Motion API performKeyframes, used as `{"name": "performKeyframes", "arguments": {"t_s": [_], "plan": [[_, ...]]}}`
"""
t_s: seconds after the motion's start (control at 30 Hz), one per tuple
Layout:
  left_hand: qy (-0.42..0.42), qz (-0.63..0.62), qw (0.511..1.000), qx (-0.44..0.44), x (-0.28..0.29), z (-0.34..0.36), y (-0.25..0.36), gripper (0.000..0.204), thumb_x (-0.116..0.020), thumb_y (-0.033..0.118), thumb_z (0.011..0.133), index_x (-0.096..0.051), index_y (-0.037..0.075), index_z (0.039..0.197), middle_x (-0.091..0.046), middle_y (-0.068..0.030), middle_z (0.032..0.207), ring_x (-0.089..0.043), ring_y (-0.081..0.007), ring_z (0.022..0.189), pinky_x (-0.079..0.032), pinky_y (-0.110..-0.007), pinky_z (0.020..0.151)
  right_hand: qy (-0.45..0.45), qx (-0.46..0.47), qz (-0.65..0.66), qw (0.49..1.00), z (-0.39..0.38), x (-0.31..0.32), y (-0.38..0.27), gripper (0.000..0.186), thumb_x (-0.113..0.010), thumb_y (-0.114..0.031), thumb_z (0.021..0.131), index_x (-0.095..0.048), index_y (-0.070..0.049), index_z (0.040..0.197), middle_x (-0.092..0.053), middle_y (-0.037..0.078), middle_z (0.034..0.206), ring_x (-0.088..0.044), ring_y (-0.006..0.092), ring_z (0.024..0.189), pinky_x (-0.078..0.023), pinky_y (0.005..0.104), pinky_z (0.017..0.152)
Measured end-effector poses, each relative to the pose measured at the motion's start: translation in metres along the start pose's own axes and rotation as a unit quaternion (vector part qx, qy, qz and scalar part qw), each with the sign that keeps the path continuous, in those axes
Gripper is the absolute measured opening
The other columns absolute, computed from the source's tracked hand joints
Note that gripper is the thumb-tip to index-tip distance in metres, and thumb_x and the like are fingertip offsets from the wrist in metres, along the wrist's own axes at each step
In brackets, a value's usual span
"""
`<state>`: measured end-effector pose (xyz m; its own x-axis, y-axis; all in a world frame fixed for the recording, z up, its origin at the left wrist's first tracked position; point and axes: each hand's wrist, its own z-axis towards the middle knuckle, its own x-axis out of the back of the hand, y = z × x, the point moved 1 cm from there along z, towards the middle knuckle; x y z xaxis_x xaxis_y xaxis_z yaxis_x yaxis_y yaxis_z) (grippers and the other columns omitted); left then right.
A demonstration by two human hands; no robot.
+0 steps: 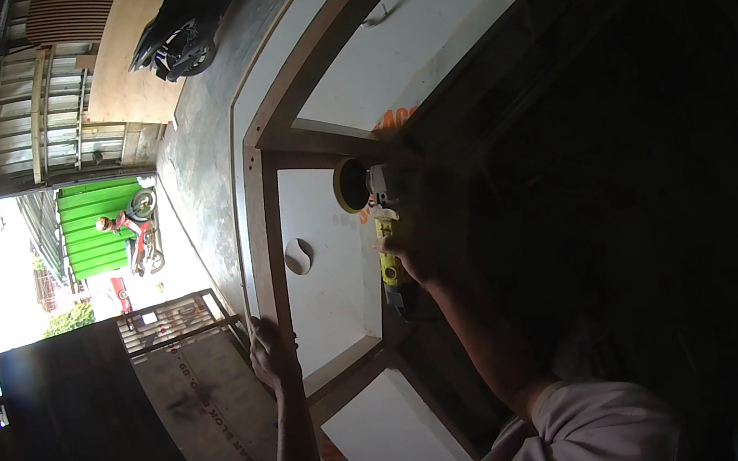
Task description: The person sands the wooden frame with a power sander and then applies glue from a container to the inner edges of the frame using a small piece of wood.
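Observation:
My right hand [415,260] is wrapped round the yellow body of an angle grinder [386,237]. A round yellow-rimmed pad [350,185] is fitted on its head, close to a brown wooden frame; I cannot tell whether they touch. My left hand [274,352] grips the outer edge of that wooden frame [265,238], lower down and to the left. White panels [330,286] with orange print fill the frame's bays. One panel has a rounded opening [298,257] in it. The grinder's lower end is lost in shadow.
Deep shadow covers the right side. Past the frame lies a concrete floor [198,200] with a parked dark motorcycle [185,32] beside a plywood sheet [123,71]. A dark board [80,425] stands at the lower left. Outside the bright doorway is a red motorcycle [140,235].

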<state>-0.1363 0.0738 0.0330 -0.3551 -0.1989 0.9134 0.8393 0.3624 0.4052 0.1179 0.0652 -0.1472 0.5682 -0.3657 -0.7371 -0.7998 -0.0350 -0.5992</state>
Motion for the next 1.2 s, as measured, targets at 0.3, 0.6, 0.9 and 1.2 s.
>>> {"name": "performKeyframes", "arguments": {"t_s": [0.3, 0.6, 0.9, 1.2], "plan": [[-0.012, -0.074, 0.997, -0.034, 0.002, 0.002, -0.005, 0.068, -0.03, 0.056, 0.107, -0.07, 0.004, 0.089, -0.069, -0.0093, 0.068, -0.068, -0.0196, 0.061, -0.053, -0.036, 0.058, -0.051, 0.056, -0.046, 0.996, -0.008, -0.043, -0.033, 0.042, -0.076, -0.007, 0.071, -0.064, -0.003, 0.111, -0.064, 0.005, 0.097, -0.062, 0.0158, 0.087, -0.054, 0.0342, 0.079], [-0.017, -0.119, 0.992, -0.044, -0.003, 0.003, -0.009, 0.064, -0.033, 0.052, 0.108, -0.068, 0.003, 0.085, -0.067, -0.0106, 0.063, -0.063, -0.0176, 0.049, -0.051, -0.031, 0.045, 0.014, -0.006, 0.004, 1.0, 0.014, 0.035, 0.029, 0.045, -0.072, -0.01, 0.073, -0.066, -0.003, 0.117, -0.063, 0.004, 0.1, -0.063, 0.0162, 0.093, -0.053, 0.0341, 0.081], [-0.023, -0.122, 0.991, -0.041, 0.001, 0.002, -0.005, 0.062, -0.035, 0.051, 0.108, -0.064, 0.003, 0.084, -0.066, -0.0109, 0.065, -0.065, -0.0183, 0.051, -0.053, -0.031, 0.044, 0.014, -0.031, -0.003, 0.999, 0.008, 0.034, 0.014, 0.048, -0.071, -0.009, 0.074, -0.065, -0.004, 0.121, -0.063, 0.006, 0.105, -0.062, 0.0158, 0.097, -0.052, 0.0338, 0.083], [-0.026, -0.115, 0.992, -0.049, -0.005, 0.0, -0.001, 0.064, -0.036, 0.055, 0.108, -0.064, 0.001, 0.085, -0.066, -0.0124, 0.066, -0.066, -0.0196, 0.053, -0.052, -0.031, 0.042, -0.031, 0.034, -0.086, 0.995, 0.014, 0.034, 0.01, 0.052, -0.072, -0.015, 0.073, -0.067, -0.003, 0.124, -0.067, 0.008, 0.109, -0.065, 0.0192, 0.096, -0.052, 0.0336, 0.087]]}}
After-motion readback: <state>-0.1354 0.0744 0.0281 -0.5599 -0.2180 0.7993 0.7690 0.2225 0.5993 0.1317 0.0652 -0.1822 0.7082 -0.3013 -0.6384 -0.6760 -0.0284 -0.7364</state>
